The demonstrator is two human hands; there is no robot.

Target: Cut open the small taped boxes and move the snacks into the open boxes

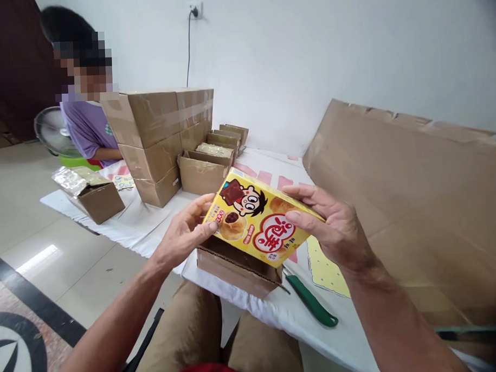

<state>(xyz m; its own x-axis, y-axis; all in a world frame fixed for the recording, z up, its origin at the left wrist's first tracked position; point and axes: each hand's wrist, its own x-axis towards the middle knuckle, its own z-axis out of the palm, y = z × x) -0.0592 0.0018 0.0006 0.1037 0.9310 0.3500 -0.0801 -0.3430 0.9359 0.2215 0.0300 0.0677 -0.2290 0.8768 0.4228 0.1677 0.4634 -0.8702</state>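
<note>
- Box (pixel 255 221): yellow snack box, tilted, held just above the carton (pixel 234 268), not touching it as far as I can tell.
- Left hand (pixel 184 234): thumb and fingers pinch the box's left end.
- Right hand (pixel 333 226): fingers spread over the box's right end, thumb pressed on its face.
- Carton: flaps open, inside mostly hidden by the box, so its fill can't be told.
- Progress, by my judgement: box is out of the carton, nothing sealed here; carton untaped.
- Stack (pixel 160 140) of taped cartons behind the carton, to its left: looks finished.
- Open cartons (pixel 202 171) behind the carton: filled, unsealed.
- Green tool (pixel 311 300) lies just right of the carton, untouched.
- Another person (pixel 87 126) sits well behind the carton, beyond the stack.
</note>
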